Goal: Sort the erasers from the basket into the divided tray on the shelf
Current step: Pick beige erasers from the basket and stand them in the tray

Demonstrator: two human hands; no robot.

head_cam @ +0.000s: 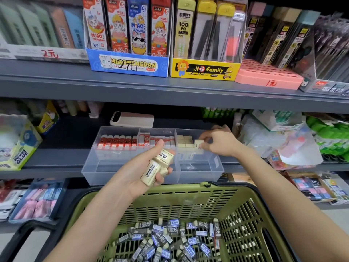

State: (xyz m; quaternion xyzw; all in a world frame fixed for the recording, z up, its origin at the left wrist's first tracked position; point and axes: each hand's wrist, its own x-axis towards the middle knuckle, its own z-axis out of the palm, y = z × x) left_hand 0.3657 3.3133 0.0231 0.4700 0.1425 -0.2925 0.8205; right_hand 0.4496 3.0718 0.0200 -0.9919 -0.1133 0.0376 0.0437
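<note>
From the head camera, the clear divided tray (pixel 90 167) sits on the grey shelf (pixel 62 163), and everything else is placed from it. Its left compartment holds a row of red-sleeved erasers (pixel 117 142), its middle compartment red-and-white ones (pixel 156 141), and its right compartment cream blocks (pixel 184 141).

The right hand (pixel 219 142) reaches into the right compartment. Its thumb and fingertips pinch one cream eraser (pixel 199 144) at the end of that row.

The left hand (pixel 139 173) hovers in front of the tray's middle compartment. Its fingers curl under a small stack of cream erasers (pixel 151 172) printed DRAWING, and the thumb presses on top.

Below the tray's front wall stands a green basket (pixel 188 201), its bottom covered with loose dark-sleeved 2B erasers (pixel 170 241). Behind the tray lies a phone (pixel 132 119), flat on the same shelf.
</note>
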